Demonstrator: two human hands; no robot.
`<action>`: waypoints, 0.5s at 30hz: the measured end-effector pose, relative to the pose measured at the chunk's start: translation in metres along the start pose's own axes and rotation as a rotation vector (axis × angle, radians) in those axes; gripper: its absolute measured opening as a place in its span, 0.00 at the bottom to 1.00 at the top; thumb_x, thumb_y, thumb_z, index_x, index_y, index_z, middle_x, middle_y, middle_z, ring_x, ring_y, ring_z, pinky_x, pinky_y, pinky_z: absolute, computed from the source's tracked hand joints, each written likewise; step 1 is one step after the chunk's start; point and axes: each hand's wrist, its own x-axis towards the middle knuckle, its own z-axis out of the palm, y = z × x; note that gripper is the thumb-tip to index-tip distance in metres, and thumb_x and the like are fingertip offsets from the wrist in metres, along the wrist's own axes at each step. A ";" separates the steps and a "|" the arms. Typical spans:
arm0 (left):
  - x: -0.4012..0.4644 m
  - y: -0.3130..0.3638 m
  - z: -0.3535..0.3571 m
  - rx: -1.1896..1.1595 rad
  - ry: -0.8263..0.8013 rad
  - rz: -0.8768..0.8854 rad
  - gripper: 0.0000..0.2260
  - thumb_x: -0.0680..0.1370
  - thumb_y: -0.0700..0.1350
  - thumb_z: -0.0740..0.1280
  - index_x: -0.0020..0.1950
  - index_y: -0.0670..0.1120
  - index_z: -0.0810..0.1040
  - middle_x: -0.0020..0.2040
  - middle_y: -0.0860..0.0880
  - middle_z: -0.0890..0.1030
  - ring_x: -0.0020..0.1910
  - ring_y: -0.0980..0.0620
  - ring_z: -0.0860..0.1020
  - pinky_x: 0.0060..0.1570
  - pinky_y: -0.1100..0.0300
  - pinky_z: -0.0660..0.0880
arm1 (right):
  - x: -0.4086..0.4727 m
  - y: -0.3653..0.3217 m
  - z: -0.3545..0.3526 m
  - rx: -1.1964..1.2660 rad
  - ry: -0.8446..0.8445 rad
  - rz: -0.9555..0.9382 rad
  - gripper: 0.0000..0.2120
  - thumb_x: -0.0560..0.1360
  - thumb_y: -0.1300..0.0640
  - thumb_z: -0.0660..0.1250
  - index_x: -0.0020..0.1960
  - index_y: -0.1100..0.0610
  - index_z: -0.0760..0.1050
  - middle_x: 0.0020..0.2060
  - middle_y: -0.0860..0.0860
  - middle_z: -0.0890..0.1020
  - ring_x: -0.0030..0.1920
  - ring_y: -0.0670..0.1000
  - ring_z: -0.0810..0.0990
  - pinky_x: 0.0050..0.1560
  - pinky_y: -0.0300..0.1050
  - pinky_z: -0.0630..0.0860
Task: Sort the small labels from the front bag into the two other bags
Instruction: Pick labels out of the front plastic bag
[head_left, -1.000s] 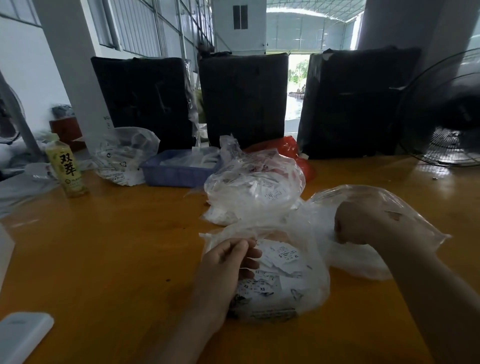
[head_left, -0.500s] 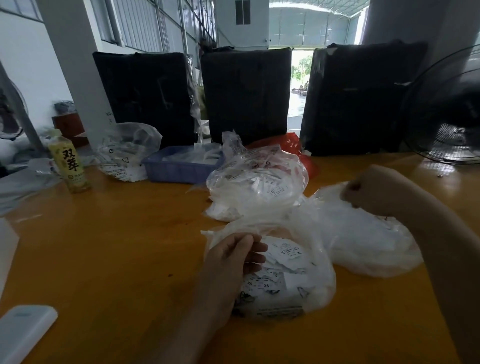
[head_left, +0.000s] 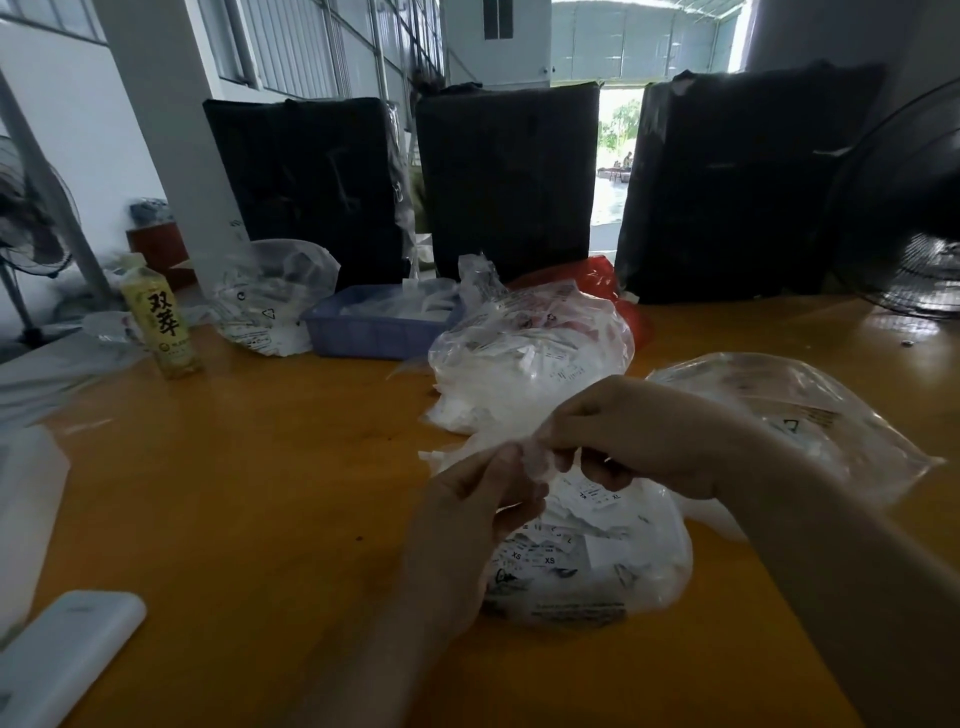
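Observation:
The front bag (head_left: 597, 566), clear plastic and full of small white size labels, lies on the orange table just before me. My left hand (head_left: 467, 519) pinches its crumpled rim at the top left. My right hand (head_left: 639, 436) has its fingers curled on the same rim, close beside the left. Behind stands a bulging clear bag (head_left: 530, 369) of labels. To the right lies a flatter clear bag (head_left: 810, 415), partly hidden by my right arm.
A blue tray (head_left: 374, 327), another clear bag (head_left: 270, 296) and a yellow drink bottle (head_left: 161, 317) stand at the back left. A red bag (head_left: 602, 280) and black bundles (head_left: 509, 176) line the back. A fan (head_left: 914, 208) sits at the right, a white device (head_left: 62, 654) at the front left.
My right hand has left the right bag and come across to the front bag's rim beside my left hand. The left hand has lifted slightly with the rim.

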 end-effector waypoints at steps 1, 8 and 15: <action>0.001 0.001 0.001 -0.034 0.015 -0.017 0.11 0.76 0.51 0.72 0.51 0.47 0.90 0.54 0.41 0.88 0.50 0.47 0.87 0.49 0.60 0.82 | 0.000 0.001 -0.002 0.005 0.013 0.005 0.15 0.81 0.57 0.67 0.37 0.52 0.86 0.35 0.51 0.83 0.27 0.46 0.72 0.29 0.38 0.70; -0.001 0.005 0.003 -0.136 0.109 -0.064 0.07 0.75 0.48 0.73 0.47 0.46 0.88 0.54 0.41 0.88 0.48 0.49 0.87 0.41 0.61 0.82 | 0.000 0.011 -0.043 -0.349 0.389 0.103 0.07 0.79 0.54 0.69 0.44 0.51 0.84 0.35 0.49 0.85 0.30 0.45 0.79 0.30 0.38 0.74; -0.001 0.005 0.003 -0.061 0.134 -0.074 0.08 0.82 0.44 0.70 0.54 0.41 0.86 0.52 0.41 0.88 0.50 0.47 0.88 0.38 0.63 0.82 | -0.005 0.045 -0.072 -1.116 0.372 0.588 0.03 0.80 0.62 0.65 0.52 0.59 0.77 0.45 0.53 0.80 0.48 0.53 0.81 0.48 0.46 0.80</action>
